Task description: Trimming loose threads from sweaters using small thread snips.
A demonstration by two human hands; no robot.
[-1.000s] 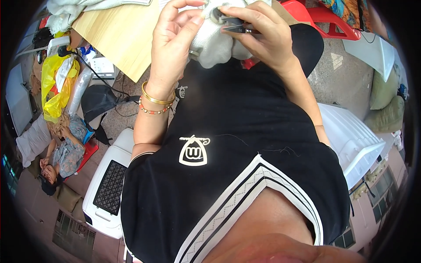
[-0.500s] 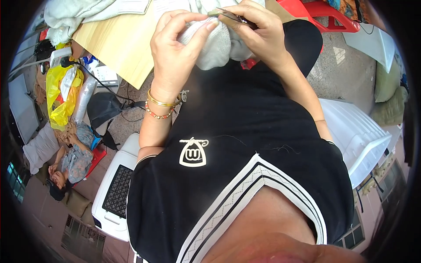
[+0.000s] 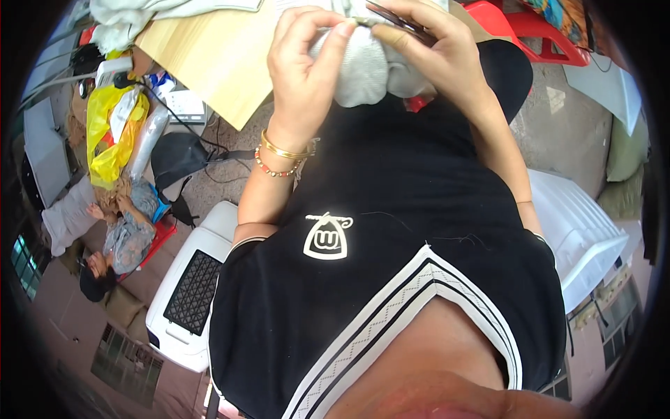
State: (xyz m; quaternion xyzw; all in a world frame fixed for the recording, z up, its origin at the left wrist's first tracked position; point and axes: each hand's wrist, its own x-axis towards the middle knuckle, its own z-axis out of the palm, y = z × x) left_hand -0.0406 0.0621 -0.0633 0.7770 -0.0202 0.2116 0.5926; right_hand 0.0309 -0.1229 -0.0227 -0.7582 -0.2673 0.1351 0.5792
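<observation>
A pale grey knitted garment [image 3: 361, 73] hangs bunched between my two hands, above my lap by the table's near edge. My left hand [image 3: 307, 66] pinches its upper edge between thumb and index finger. Close by on the right, my right hand [image 3: 453, 59] has a pair of dark thread snips [image 3: 403, 24] lying across its fingers, the tips pointing up and left. The right thumb and fingertips also press at the garment's edge, almost meeting the left thumb. Whatever small bit of edge lies between the fingertips is too small to make out.
A wooden table [image 3: 209, 59] carries more grey knitwear [image 3: 129, 21]. A red plastic stool [image 3: 544, 42] stands at the far right, a clear plastic bin [image 3: 572, 230] at my right. To the left are a yellow bag [image 3: 112, 133], a white appliance [image 3: 188, 293] and another seated person [image 3: 129, 241].
Both hands and the garment sit slightly further right in the picture, as does most of the scene. The pinch and the snips in my right hand stay much the same.
</observation>
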